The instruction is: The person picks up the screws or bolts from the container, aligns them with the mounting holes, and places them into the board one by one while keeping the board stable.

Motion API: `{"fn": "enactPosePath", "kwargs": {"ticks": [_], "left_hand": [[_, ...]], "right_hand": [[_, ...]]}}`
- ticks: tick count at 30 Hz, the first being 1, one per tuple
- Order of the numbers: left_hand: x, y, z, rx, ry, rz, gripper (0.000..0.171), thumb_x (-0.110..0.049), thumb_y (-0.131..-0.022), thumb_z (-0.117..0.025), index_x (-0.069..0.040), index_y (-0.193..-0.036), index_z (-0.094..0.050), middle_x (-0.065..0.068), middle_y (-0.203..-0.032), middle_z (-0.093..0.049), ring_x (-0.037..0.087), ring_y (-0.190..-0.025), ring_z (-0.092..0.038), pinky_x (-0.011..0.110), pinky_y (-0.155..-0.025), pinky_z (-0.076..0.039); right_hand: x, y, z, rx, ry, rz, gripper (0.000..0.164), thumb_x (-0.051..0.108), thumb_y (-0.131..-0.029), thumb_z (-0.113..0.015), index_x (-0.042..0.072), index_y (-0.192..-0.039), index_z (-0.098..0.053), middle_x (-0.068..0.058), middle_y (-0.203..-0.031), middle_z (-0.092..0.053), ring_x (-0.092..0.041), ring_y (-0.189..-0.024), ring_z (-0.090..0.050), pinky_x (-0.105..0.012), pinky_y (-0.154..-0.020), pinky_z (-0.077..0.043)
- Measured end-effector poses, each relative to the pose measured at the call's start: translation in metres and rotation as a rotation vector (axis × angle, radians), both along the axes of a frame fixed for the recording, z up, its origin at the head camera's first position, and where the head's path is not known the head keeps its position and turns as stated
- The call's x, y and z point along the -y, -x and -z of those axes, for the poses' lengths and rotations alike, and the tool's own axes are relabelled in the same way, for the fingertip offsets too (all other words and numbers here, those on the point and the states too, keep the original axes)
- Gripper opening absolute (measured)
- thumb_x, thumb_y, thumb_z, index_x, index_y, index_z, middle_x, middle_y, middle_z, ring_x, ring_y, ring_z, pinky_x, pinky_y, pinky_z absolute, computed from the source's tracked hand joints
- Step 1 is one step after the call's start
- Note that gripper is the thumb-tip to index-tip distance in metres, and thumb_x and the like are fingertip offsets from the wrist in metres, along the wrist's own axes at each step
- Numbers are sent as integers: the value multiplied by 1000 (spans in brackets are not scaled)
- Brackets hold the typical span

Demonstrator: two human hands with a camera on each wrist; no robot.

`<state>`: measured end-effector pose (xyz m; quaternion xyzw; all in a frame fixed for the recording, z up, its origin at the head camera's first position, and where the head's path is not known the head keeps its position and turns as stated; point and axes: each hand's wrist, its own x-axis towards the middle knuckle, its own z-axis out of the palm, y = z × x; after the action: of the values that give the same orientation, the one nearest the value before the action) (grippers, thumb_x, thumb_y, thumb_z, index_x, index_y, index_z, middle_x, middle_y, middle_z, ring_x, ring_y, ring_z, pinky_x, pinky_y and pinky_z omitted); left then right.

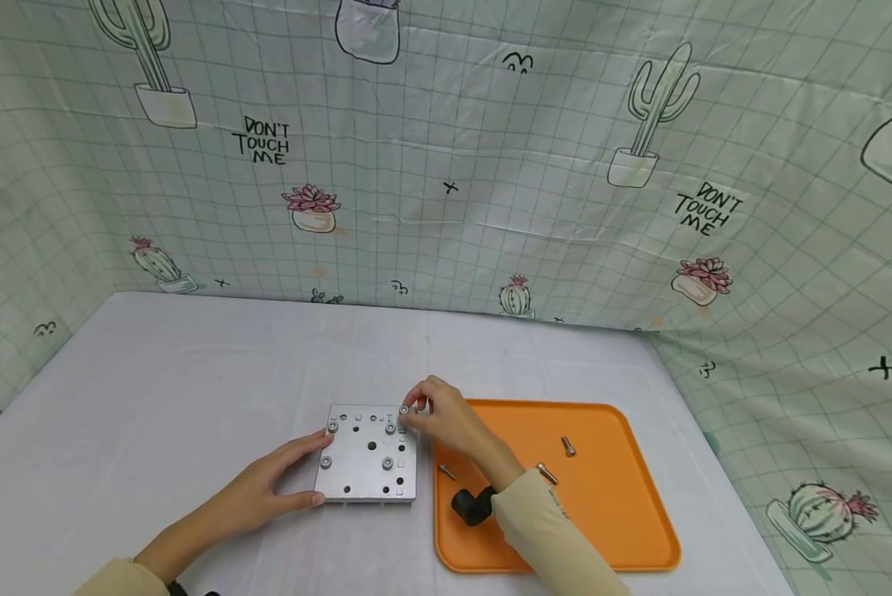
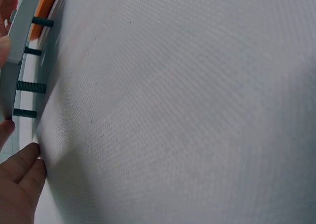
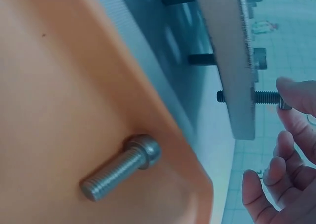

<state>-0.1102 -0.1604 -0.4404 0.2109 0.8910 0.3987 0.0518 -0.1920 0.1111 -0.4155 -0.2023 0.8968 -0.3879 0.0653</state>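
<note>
A silver metal plate (image 1: 358,472) with several holes stands raised over the table on the socket-head bolts through it. My left hand (image 1: 255,494) holds its left side, thumb at the near corner and fingers at the upper left edge. In the left wrist view, threaded bolt shanks (image 2: 31,87) stick out of its underside. At the far right corner my right hand (image 1: 440,418) pinches the head of a bolt (image 3: 266,97) between thumb and index finger. That bolt's tip shows past the plate's underside, with part of the thread still above the top face.
An orange tray (image 1: 617,513) lies right of the plate, under my right forearm. On it are a loose bolt (image 1: 568,447), another bolt (image 1: 547,473), a thinner screw (image 1: 447,472) and a black angled part (image 1: 471,507). A patterned cloth (image 1: 446,240) hangs behind the white table (image 1: 192,372).
</note>
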Motion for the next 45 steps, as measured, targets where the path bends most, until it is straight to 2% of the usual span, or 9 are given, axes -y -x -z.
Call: {"fn": "enactPosePath", "kwargs": {"ticks": [9, 16, 20, 24, 33, 38, 45], "left_hand": [[0, 0, 3, -4, -14, 2, 65, -43, -78, -70, -23, -136, -48, 5, -143, -45, 30, -132, -41, 13, -104, -30], [0, 0, 3, 2, -2, -6, 65, -44, -78, -71, -24, -136, -48, 5, -143, -45, 34, -131, -40, 28, -105, -37], [0, -1, 5, -10, -9, -6, 64, -42, -78, -71, -23, -135, -48, 6, -142, -46, 34, -130, -41, 19, -104, -34], [0, -1, 5, -10, -21, -1, 64, -42, -78, -71, -24, -135, -48, 5, -143, -46, 33, -131, -41, 11, -103, -29], [0, -1, 3, 9, -33, 0, 65, -43, -78, -71, -25, -136, -47, 4, -144, -44, 27, -133, -40, 9, -103, -27], [0, -1, 4, -3, -28, -5, 64, -42, -78, -71, -24, -136, -48, 5, -143, -45, 30, -132, -41, 7, -102, -25], [0, 0, 4, 0, -28, -5, 65, -43, -78, -71, -26, -136, -47, 4, -143, -45, 32, -131, -40, 8, -102, -27]], "right_hand": [[1, -1, 8, -21, -62, -3, 12, 20, -83, -70, 11, -88, -65, 1, -79, -49, -11, -71, -42, -20, -60, -35], [0, -1, 9, -9, -63, -8, 12, 20, -83, -70, 11, -89, -65, 0, -79, -49, -12, -70, -42, -20, -59, -35], [-1, -2, 8, 2, -52, -6, 12, 21, -84, -69, 12, -91, -66, 0, -80, -49, -12, -71, -42, -20, -60, -36], [-7, -3, 1, -23, -14, 7, 13, 19, -85, -68, 10, -93, -66, -1, -80, -50, -12, -70, -43, -20, -60, -37], [-45, -7, -23, -96, 63, 58, 16, 17, -85, -68, 8, -97, -66, -2, -81, -54, -13, -70, -45, -21, -61, -40], [-74, -14, -27, -125, 50, 97, 15, 22, -86, -68, 13, -98, -65, 1, -84, -56, -13, -71, -46, -22, -62, -41], [-113, -28, -26, -110, 18, 173, 19, 25, -87, -66, 11, -100, -65, 2, -86, -55, -13, -72, -44, -22, -63, -39]]}}
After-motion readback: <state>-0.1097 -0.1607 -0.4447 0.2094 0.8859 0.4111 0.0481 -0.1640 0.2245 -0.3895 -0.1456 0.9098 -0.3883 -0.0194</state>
